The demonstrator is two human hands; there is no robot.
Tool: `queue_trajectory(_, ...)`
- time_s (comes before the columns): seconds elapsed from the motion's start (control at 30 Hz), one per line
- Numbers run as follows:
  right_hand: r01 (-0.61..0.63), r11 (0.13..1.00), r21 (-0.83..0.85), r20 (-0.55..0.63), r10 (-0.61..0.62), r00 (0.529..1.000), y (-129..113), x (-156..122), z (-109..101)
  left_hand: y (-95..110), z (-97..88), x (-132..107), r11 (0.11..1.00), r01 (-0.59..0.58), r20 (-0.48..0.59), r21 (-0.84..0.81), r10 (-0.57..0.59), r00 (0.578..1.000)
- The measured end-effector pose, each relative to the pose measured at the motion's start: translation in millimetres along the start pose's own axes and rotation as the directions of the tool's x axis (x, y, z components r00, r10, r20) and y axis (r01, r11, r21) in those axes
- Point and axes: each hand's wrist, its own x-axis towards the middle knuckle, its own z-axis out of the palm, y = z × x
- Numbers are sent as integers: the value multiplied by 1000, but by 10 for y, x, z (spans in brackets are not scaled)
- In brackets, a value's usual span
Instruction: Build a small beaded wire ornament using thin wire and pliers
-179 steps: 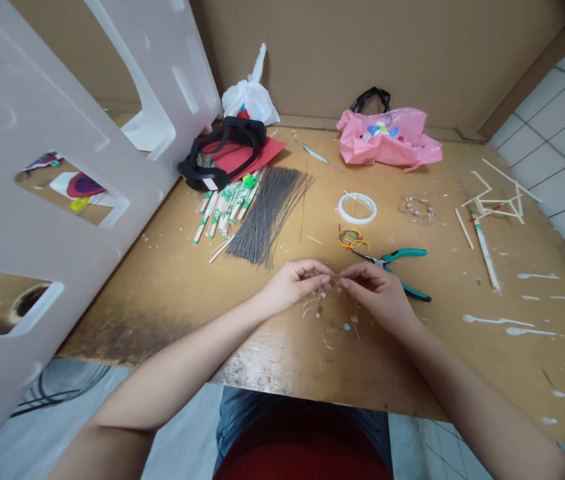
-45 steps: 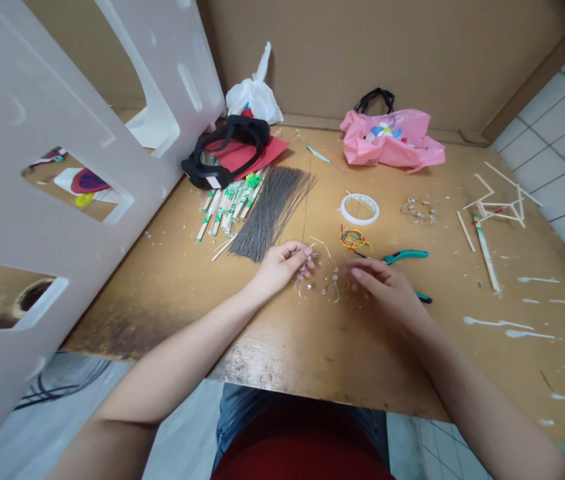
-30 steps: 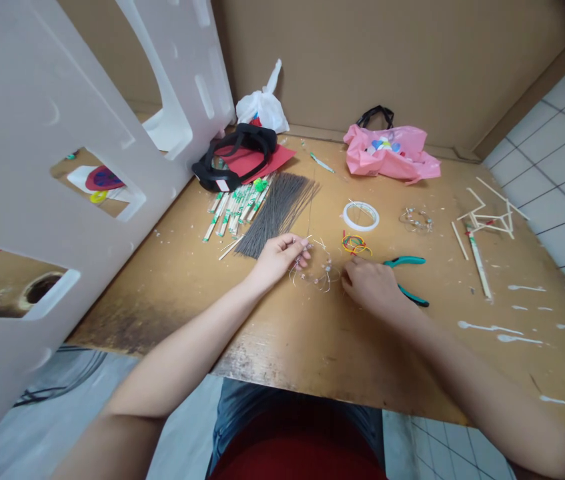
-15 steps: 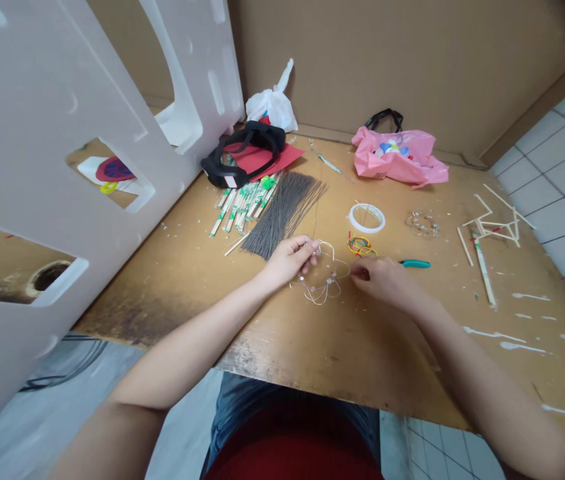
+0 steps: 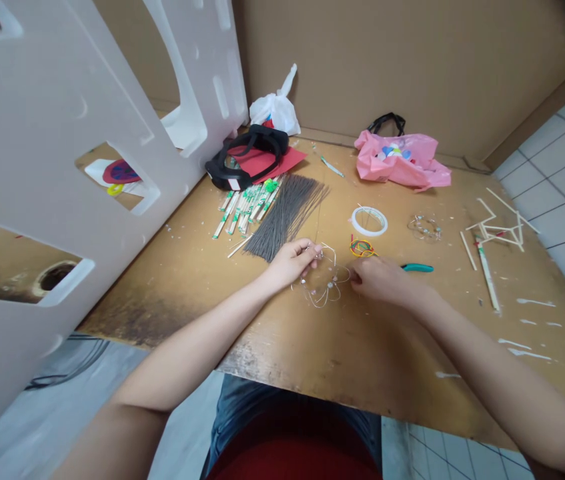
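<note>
My left hand (image 5: 295,261) pinches a thin wire ring with looped petals and small clear beads (image 5: 331,285) at its upper left. The ring hangs just over the table, its loops spread between my two hands. My right hand (image 5: 379,280) is closed at the ring's right side, where one wire loop reaches its fingertips; what those fingers grip is hidden. Behind my right hand lies a coil of yellow, red and green cord (image 5: 362,248). A teal-handled tool (image 5: 417,267) lies just right of that hand, its head out of sight.
Grey wire strands (image 5: 287,217) and paper-wrapped chopsticks (image 5: 247,207) lie beyond my left hand, near a black headset (image 5: 222,175). Farther back are a white tape roll (image 5: 383,228), another wire ring (image 5: 425,228) and a pink bag (image 5: 425,160). A stick frame (image 5: 505,230) stands right; a white panel (image 5: 87,87) borders the left.
My right hand has turned slightly, its fingers curling closer beside the wire ring. My left hand keeps its pinch on the ring. The whole view has shifted a little.
</note>
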Motion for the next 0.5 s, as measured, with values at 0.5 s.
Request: queue_trajectory(0.5,91,670,737,-232,124,965,-27,-135,-331,-22,19,1,989,58,-17,136,-56,998)
